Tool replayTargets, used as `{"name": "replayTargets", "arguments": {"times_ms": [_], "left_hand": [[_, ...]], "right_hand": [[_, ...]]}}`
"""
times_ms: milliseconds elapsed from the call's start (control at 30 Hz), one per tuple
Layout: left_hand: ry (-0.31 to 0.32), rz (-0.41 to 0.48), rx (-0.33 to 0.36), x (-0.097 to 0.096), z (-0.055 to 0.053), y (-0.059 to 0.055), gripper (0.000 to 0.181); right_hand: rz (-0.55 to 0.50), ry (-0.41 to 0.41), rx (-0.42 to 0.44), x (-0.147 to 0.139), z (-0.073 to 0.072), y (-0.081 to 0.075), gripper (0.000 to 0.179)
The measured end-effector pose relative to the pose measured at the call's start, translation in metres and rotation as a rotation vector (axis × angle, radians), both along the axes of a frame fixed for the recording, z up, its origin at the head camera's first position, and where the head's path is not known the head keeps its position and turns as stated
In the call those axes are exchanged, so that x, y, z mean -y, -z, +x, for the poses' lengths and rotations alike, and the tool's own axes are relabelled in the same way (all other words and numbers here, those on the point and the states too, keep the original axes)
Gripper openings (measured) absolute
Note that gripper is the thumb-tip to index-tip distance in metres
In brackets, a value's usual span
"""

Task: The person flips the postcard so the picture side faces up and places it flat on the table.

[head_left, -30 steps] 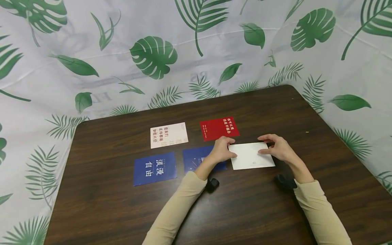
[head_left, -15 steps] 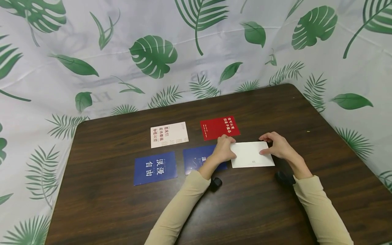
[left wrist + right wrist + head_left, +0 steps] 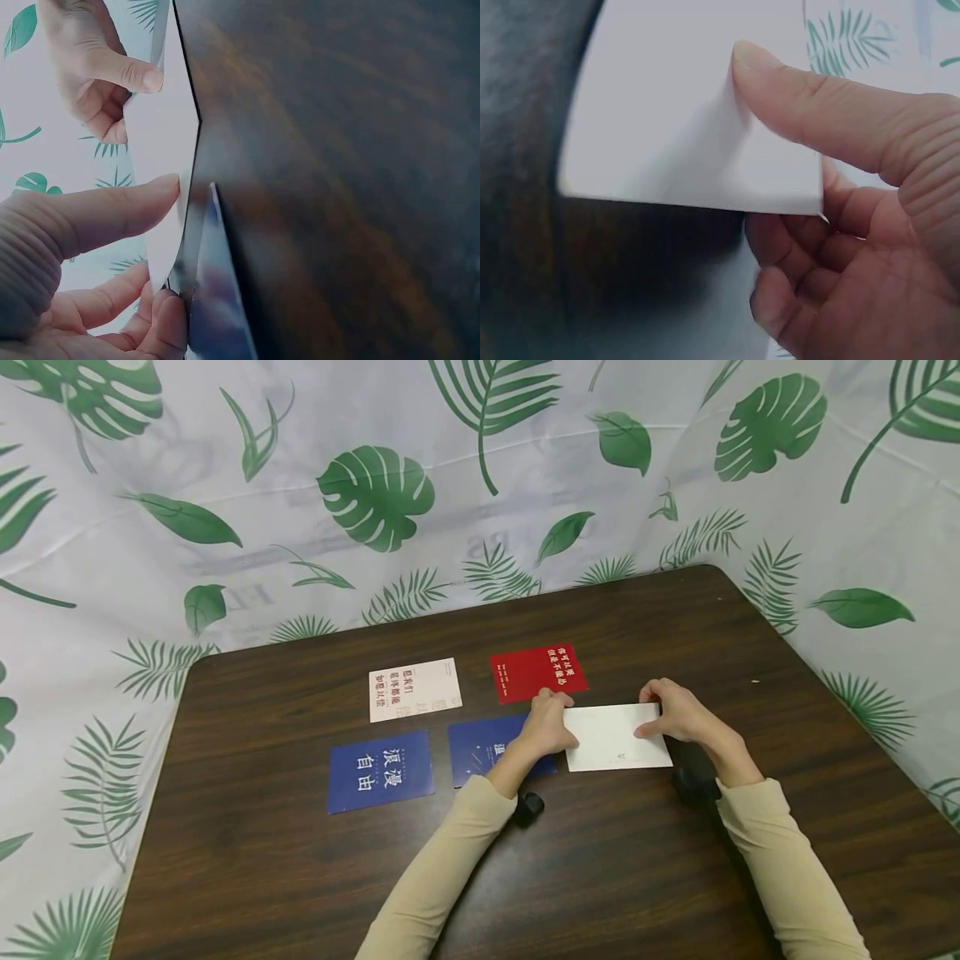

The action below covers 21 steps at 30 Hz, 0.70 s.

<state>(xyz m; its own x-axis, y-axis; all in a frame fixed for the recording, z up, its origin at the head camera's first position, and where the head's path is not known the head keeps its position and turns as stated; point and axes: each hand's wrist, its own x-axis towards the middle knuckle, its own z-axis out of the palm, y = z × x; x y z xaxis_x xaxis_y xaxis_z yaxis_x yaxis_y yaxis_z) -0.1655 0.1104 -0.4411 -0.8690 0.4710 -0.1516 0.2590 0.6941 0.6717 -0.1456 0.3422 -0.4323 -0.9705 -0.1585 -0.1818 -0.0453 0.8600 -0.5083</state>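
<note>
A blank white card [image 3: 607, 739] with a tiny mark near its front edge lies face up between my hands. At its left end, my left hand [image 3: 547, 725] holds it, thumb on the white face and fingers at the far corner. My right hand [image 3: 677, 713] pinches the opposite end. In the right wrist view the right thumb [image 3: 810, 101] presses on the card's face while the other fingers curl behind and below its edge. The left wrist view shows the left thumb [image 3: 120, 214] at the card's edge, the card close over the table.
Just left of the white card lies a blue card [image 3: 480, 752], partly covered by my left wrist. A red card [image 3: 528, 677] is behind it. Further left are a cream card [image 3: 412, 702] and another blue card [image 3: 408, 785]. A leaf-print curtain [image 3: 285, 527] borders the dark wooden table [image 3: 247, 868].
My right hand has shifted slightly at the card's right end, its fingers drawn closer together. The white card and my left hand have barely moved; the other cards lie as before.
</note>
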Motion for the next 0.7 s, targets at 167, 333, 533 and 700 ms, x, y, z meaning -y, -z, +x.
{"name": "replayTargets", "arguments": {"times_ms": [167, 333, 533, 700], "left_hand": [[0.008, 0.031, 0.003, 0.001, 0.000, 0.001, 0.053], [0.029, 0.093, -0.006, 0.004, -0.001, 0.000, 0.049], [0.049, 0.227, -0.083, 0.008, -0.002, -0.006, 0.025], [0.080, 0.371, -0.172, 0.012, -0.001, -0.012, 0.010]], "right_hand": [[0.008, 0.059, 0.026, -0.003, 0.004, 0.001, 0.044], [-0.057, 0.067, -0.011, -0.009, 0.011, -0.001, 0.038], [-0.231, 0.099, -0.058, -0.020, 0.023, -0.008, 0.024], [-0.500, 0.107, -0.093, -0.026, 0.029, -0.015, 0.017]]}}
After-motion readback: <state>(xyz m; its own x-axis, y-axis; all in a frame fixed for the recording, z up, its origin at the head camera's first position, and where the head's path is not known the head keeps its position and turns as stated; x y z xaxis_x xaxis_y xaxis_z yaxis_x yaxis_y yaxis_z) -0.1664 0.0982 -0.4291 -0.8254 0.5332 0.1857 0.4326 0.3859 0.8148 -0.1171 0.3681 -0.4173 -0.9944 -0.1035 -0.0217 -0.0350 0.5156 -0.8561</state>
